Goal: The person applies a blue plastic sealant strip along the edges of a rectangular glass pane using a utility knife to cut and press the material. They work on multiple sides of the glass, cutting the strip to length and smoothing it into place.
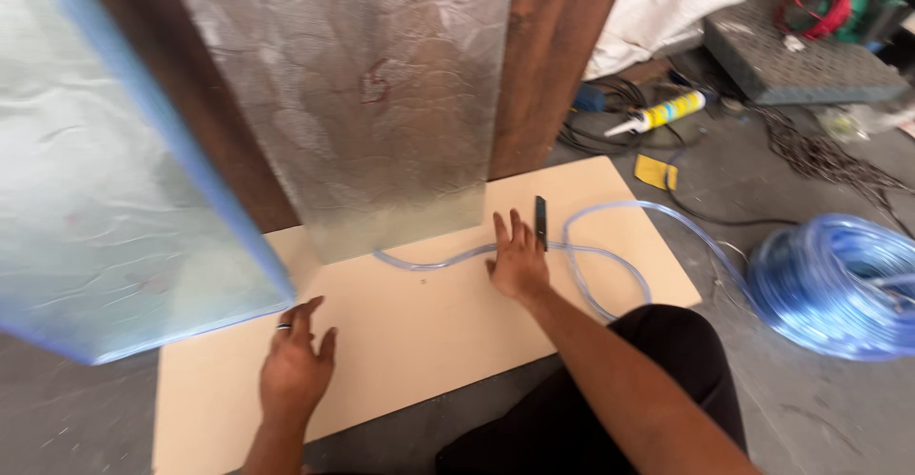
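Head view: clear tube (434, 263) partly behind glass panel (353, 103)

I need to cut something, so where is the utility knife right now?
In the head view, the dark utility knife lies on the pale board, right of centre, just beyond the right hand's fingertips and beside the clear tubing.

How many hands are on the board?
2. The left hand lies flat near the board's front left, by the glass panel. The right hand presses on the clear hose, beside a dark tool.
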